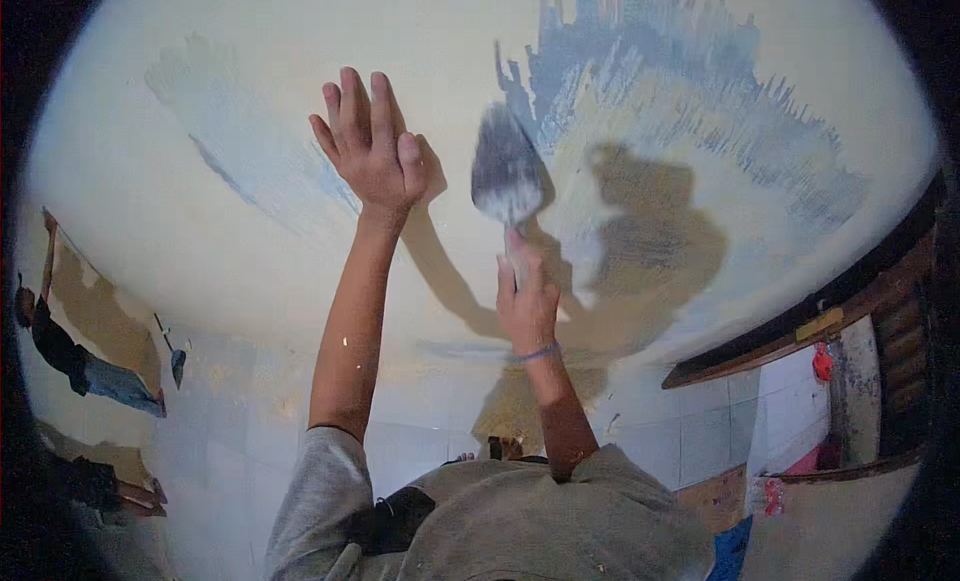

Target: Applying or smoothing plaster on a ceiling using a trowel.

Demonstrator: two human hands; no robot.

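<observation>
My left hand [378,161] is raised with its fingers spread, its palm toward the pale cream wall [440,41]; it seems to rest on the wall. In my right hand [530,299] is a pointed trowel [508,171], gripped by its handle with the blade pointing up. The grey blade, whitish near its base, lies close to the wall; whether it touches I cannot tell. Beside the blade spreads a large scraped blue-grey patch [640,71]. A smaller, fainter bluish patch [235,176] marks the wall left of my left hand.
Two people [62,346] [105,486] are at the far left, one with an arm raised to the wall. A long-handled tool [177,366] stands near them. Pale floor tiles [415,436] carry crumbs of debris. A dark wooden edge [770,343] and a red object [822,361] are at right.
</observation>
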